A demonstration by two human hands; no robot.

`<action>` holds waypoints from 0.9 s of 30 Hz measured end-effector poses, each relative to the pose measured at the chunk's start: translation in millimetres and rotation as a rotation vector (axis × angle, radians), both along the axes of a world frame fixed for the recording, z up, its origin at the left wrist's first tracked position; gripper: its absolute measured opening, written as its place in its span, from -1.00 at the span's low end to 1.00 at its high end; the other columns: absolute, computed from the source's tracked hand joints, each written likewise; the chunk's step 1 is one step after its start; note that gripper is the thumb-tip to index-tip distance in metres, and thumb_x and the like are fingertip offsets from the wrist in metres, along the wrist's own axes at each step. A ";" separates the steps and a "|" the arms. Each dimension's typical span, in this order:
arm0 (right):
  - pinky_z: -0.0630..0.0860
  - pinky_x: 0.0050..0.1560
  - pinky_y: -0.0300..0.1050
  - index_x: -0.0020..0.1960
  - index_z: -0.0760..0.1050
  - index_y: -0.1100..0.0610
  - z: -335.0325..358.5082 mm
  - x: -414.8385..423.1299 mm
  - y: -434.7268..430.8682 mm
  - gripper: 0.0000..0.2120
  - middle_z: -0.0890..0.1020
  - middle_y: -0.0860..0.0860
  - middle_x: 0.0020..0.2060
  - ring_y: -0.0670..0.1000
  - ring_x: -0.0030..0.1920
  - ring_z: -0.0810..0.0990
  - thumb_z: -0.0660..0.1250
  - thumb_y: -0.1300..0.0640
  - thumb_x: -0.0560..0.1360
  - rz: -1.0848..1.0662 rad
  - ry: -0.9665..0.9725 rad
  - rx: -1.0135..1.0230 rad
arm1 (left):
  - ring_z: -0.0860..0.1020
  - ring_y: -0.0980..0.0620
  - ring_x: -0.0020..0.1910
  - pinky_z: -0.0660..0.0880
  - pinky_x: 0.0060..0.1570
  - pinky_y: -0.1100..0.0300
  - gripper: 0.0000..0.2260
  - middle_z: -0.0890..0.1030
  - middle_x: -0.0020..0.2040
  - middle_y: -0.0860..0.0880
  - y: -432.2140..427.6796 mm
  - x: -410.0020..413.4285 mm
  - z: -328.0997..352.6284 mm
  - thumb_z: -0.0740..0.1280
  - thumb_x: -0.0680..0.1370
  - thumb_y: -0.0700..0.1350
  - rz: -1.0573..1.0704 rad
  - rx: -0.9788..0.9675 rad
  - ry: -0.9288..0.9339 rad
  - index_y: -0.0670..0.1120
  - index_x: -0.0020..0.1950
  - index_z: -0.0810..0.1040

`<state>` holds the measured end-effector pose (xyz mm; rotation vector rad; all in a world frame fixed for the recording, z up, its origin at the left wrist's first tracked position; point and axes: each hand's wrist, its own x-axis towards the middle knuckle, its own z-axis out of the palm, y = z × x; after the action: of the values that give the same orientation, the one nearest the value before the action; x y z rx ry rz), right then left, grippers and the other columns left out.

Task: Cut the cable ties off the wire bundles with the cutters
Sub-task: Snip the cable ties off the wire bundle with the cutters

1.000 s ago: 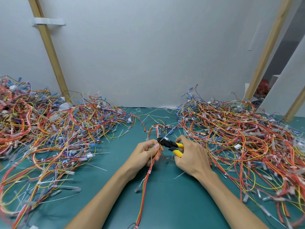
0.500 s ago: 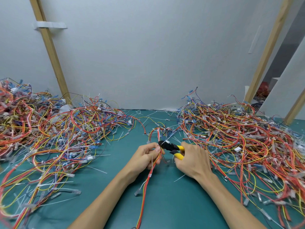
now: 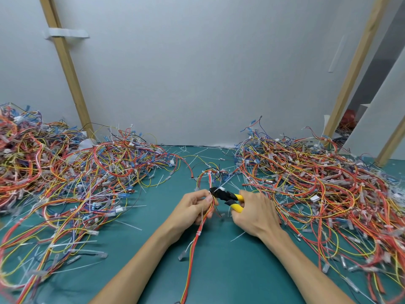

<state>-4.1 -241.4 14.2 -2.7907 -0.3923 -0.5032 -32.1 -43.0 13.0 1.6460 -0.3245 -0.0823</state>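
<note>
Green mat (image 3: 219, 270): left hand (image 3: 191, 210) pinches wire bundle (image 3: 198, 234) running near-to-far; right hand (image 3: 255, 215) grips cutters (image 3: 222, 194), nose pointing left onto bundle just beyond left hand's grip

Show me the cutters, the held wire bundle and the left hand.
cutters (image 3: 220, 194): head view, black head.
wire bundle (image 3: 196, 239): head view, lower red strands.
left hand (image 3: 188, 208): head view, its back.

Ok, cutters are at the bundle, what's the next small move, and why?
Probably squeeze the handles: the right hand holds the yellow-handled cutters with their black tip at a white cable tie on the wire bundle that the left hand grips, so one snip should free it.
</note>
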 end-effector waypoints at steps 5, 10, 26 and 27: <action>0.39 -0.35 -0.10 -0.28 0.40 0.05 1.3 0.4 -0.7 -0.78 0.51 -0.03 -0.40 0.12 -0.32 0.50 0.23 -0.11 0.30 0.012 0.031 -0.004 | 0.25 0.03 -0.44 0.18 -0.47 0.30 -0.73 0.48 -0.39 -0.03 -0.2 -0.9 1.1 0.18 0.67 -0.12 0.004 -0.011 0.003 -0.02 -0.20 0.51; 0.33 -0.38 -0.10 -0.29 0.41 0.06 2.0 -0.1 -1.0 -0.77 0.50 -0.02 -0.41 0.12 -0.32 0.48 0.21 -0.11 0.29 0.023 0.054 -0.003 | 0.25 0.05 -0.46 0.16 -0.47 0.28 -0.68 0.48 -0.40 -0.02 -0.2 -2.2 2.2 0.18 0.67 -0.12 0.008 -0.006 0.001 0.05 -0.25 0.53; 0.13 -0.42 -0.11 -0.43 0.22 0.06 1.6 -2.1 4.3 -0.75 0.30 -0.10 -0.59 -0.08 -0.52 0.21 0.29 0.01 0.21 0.064 0.163 0.582 | 0.38 0.13 -0.56 0.37 -0.50 0.33 -0.82 0.58 -0.38 -0.02 -1.8 2.3 -0.2 0.20 0.65 -0.14 0.169 -0.116 -0.022 -0.21 -0.03 0.51; 0.14 -0.40 -0.11 -0.44 0.23 0.06 2.0 -1.8 5.9 -0.77 0.29 -0.11 -0.59 -0.08 -0.51 0.20 0.29 0.02 0.19 0.079 0.205 0.655 | 0.41 0.12 -0.55 0.42 -0.47 0.31 -0.83 0.60 -0.36 -0.04 -1.3 3.0 0.1 0.20 0.65 -0.15 0.196 -0.140 -0.029 -0.22 -0.01 0.52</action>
<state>-5.9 -235.5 16.2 -2.1552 -0.2349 -0.2585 -29.0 -44.3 13.1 1.5327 -0.1849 0.1095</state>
